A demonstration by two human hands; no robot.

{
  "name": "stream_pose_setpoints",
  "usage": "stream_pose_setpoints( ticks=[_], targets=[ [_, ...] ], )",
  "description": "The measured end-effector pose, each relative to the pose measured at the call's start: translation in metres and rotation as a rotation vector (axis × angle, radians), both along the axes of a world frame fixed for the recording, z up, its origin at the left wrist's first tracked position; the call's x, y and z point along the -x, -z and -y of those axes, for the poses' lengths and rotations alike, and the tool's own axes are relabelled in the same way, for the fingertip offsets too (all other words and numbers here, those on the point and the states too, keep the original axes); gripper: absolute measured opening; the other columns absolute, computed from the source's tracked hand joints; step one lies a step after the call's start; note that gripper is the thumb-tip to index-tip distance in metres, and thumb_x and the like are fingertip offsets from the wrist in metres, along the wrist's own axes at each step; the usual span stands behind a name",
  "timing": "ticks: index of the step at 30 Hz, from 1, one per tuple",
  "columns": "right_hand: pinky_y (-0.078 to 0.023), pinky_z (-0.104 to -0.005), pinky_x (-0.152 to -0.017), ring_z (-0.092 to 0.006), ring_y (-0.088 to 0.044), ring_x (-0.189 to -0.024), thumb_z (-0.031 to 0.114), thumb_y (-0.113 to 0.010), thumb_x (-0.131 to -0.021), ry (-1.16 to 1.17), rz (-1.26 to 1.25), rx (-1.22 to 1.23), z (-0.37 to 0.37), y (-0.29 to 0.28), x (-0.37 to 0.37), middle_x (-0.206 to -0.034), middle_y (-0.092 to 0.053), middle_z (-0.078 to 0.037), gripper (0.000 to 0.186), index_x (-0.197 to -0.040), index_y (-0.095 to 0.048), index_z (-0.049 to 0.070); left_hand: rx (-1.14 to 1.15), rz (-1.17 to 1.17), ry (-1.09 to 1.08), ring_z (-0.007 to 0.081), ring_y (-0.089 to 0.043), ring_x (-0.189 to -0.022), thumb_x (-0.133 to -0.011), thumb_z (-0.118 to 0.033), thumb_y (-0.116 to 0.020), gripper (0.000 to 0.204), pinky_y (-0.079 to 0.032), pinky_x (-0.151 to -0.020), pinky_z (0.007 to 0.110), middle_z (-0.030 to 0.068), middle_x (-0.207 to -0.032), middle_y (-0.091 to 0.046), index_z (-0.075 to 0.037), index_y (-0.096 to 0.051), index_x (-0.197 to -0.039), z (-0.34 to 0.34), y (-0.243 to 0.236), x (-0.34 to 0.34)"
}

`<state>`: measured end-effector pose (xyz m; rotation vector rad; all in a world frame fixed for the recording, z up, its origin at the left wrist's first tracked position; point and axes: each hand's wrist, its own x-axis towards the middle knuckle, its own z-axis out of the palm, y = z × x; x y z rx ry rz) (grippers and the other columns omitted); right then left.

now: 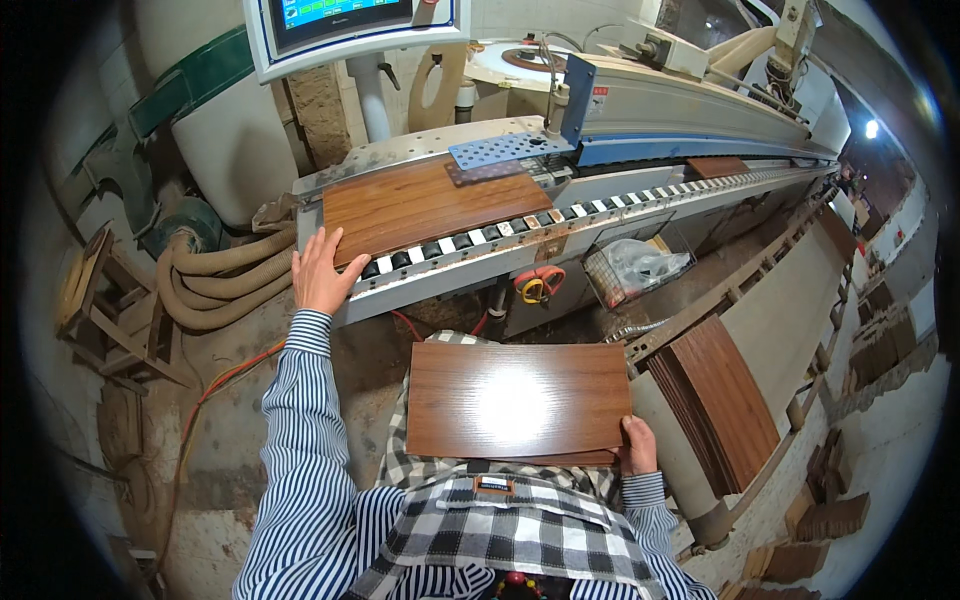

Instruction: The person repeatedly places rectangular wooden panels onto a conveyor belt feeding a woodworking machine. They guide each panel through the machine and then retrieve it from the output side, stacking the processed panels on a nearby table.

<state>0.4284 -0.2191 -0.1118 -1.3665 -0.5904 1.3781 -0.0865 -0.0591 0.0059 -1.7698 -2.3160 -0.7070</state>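
A: Fingers first. The left hand (320, 272) lies flat and spread against the near end of the wood-grain panel on the machine (430, 205), fingertips on its top face and palm at its edge; it presses rather than clasps. The right hand (637, 447) is closed around the lower right corner of the second panel (518, 399), thumb on top, holding it level against the checked apron at the waist.

B: And where do the two boards sit?

A: The one under the left hand rests on the infeed end of the edge-banding machine, along the row of black and white feed rollers (560, 213), its far end beneath the perforated blue plate (505, 150). The held one hangs in front of the body, well apart from the machine.

B: So which step is this?

A: I judge it as feeding: one board being guided into the track, the next held ready. The next move would call for a steady push along the rollers, keeping the panel square to the track, then lifting the second board up to the same spot.

B: Anything else about?

A: A stack of like panels (715, 400) stands to the right on a long table, a control screen (345, 22) above, grey hoses (215, 280) on the floor at left.
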Motion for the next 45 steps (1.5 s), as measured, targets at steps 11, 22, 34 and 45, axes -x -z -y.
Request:
stream_pose_setpoints(
  ticks=[11, 22, 34, 45],
  targets=[
    [-0.054, -0.0264, -0.057, -0.012, -0.062, -0.075, 0.023, -0.054, -0.092, -0.074, 0.006, 0.009, -0.002, 0.015, -0.013, -0.09, -0.062, -0.003, 0.025, -0.107, -0.058, 0.004, -0.012, 0.027, 0.027, 0.0296, -0.033, -0.134, -0.082, -0.056, -0.056, 0.069, -0.015, -0.112, 0.048, 0.0166, -0.143, -0.038, -0.012, -0.048, -0.133, 0.002, 0.003, 0.003],
    [-0.051, -0.0213, -0.054, -0.0064, -0.058, -0.069, 0.023, -0.053, -0.093, -0.056, 0.03, 0.0, -0.002, 0.012, -0.009, -0.087, -0.062, 0.001, 0.023, -0.108, -0.059, 0.006, -0.059, 0.158, 0.162, 0.0327, -0.032, -0.134, -0.085, -0.044, -0.058, 0.061, -0.015, -0.112, 0.048, 0.0184, -0.143, -0.038, -0.009, -0.047, -0.134, 0.006, 0.007, 0.019],
    [-0.053, -0.0228, -0.056, -0.0083, -0.06, -0.073, 0.021, -0.052, -0.094, -0.047, 0.01, 0.021, -0.002, 0.013, -0.009, -0.091, -0.064, -0.001, 0.025, -0.111, -0.059, 0.004, -0.016, 0.164, 0.173, 0.034, -0.032, -0.134, -0.085, -0.043, -0.059, 0.063, -0.015, -0.111, 0.05, 0.0187, -0.141, -0.04, -0.009, -0.045, -0.135, 0.006, 0.0, 0.018],
    [-0.05, -0.0196, -0.053, -0.0059, -0.058, -0.07, 0.022, -0.051, -0.094, -0.054, 0.029, 0.021, 0.0, 0.011, -0.008, -0.089, -0.064, 0.001, 0.026, -0.111, -0.059, 0.004, 0.088, 0.069, 0.119, 0.0318, -0.029, -0.136, -0.084, -0.048, -0.058, 0.067, -0.009, -0.111, 0.055, 0.0133, -0.142, -0.042, -0.014, -0.041, -0.138, -0.016, -0.011, -0.022]
  ],
)
